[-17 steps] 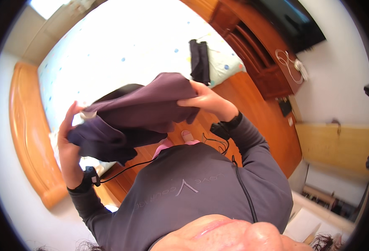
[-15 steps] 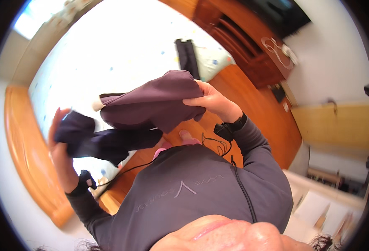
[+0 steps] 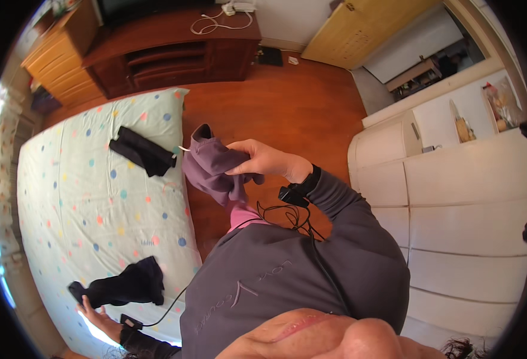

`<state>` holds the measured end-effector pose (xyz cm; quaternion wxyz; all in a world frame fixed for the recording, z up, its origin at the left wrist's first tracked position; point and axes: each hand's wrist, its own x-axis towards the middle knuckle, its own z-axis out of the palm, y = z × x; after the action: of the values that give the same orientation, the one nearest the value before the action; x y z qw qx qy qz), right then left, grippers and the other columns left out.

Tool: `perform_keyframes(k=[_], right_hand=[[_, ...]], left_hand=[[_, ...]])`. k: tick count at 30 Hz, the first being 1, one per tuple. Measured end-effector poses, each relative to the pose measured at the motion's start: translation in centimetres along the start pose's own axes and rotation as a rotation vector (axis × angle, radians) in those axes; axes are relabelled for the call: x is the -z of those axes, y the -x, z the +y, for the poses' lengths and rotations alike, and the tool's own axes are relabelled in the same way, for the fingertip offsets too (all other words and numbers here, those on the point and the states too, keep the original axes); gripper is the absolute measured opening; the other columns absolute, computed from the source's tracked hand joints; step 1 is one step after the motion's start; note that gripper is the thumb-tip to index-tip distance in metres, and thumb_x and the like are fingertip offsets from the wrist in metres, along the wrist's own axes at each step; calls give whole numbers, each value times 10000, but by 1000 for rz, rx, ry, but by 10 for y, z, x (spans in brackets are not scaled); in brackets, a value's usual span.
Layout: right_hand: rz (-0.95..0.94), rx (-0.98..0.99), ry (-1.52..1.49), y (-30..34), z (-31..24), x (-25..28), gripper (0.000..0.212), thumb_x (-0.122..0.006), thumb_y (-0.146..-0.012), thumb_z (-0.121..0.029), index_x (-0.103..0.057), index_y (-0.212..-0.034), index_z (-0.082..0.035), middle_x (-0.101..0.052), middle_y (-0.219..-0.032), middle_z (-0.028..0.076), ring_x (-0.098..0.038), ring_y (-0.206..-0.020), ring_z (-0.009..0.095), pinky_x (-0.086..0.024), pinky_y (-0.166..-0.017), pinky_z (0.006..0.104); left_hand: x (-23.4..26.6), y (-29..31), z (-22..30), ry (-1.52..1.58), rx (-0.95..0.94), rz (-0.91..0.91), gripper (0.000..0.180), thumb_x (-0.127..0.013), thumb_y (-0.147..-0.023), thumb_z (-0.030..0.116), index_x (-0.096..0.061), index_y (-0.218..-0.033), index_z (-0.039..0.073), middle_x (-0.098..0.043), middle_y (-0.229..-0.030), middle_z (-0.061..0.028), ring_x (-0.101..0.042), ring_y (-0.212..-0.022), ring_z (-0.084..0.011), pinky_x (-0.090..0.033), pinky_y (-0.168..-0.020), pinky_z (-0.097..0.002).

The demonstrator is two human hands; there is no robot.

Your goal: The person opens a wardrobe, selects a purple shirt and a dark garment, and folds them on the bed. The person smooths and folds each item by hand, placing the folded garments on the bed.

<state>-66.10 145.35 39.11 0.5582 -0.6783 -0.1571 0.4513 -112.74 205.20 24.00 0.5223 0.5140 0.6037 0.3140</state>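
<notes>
A purple garment (image 3: pixel 215 164), bunched up, hangs from my right hand (image 3: pixel 269 160), which is closed around its side. The cloth is over the floor just beyond the bed's edge, and its exact kind cannot be told. A dark navy garment (image 3: pixel 126 284) lies loosely spread on the bed (image 3: pixel 90 203) at the near left. My left hand (image 3: pixel 99 317) is at its outer end, fingers apart, with a fingertip touching the cloth. Farther up the bed lies a black folded garment (image 3: pixel 144 151), out of reach of both hands.
A dark red-brown cabinet (image 3: pixel 167 63) stands beyond the bed, with a white power strip and cord (image 3: pixel 221 21) on top. White drawers (image 3: pixel 466 227) line the right side. Thin black cables (image 3: pixel 299 221) hang near my right wrist. Wooden floor (image 3: pixel 311 96) lies between.
My view has turned toward the cabinet and drawers. The left hand has carried the dark navy garment down onto the bed. The purple garment stays in my right hand, now more bunched.
</notes>
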Motion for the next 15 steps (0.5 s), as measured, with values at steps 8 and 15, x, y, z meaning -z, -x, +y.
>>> perform_keyframes(k=[8, 15], right_hand=[[84, 87, 69, -14, 10, 76, 501, -768, -890, -135, -629, -1343, 26, -706, -1174, 79, -634, -1110, 159, -475, -976, 290], [-118, 174, 34, -15, 10, 126, 496, -770, -857, -58, -636, -1326, 33, -731, -1169, 80, -649, -1088, 126, -504, -954, 276]], left_hand=[[-303, 110, -40, -92, 62, -819, 507, -634, -1002, 148, -525, -1494, 95, -572, -1482, -74, -576, -1294, -204, -479, -1012, -360], [-505, 240, -13, -260, -304, -1306, 743, -689, -907, -22, -408, -1583, 103, -476, -1574, -115, -446, -1448, -253, -428, -1115, -403]])
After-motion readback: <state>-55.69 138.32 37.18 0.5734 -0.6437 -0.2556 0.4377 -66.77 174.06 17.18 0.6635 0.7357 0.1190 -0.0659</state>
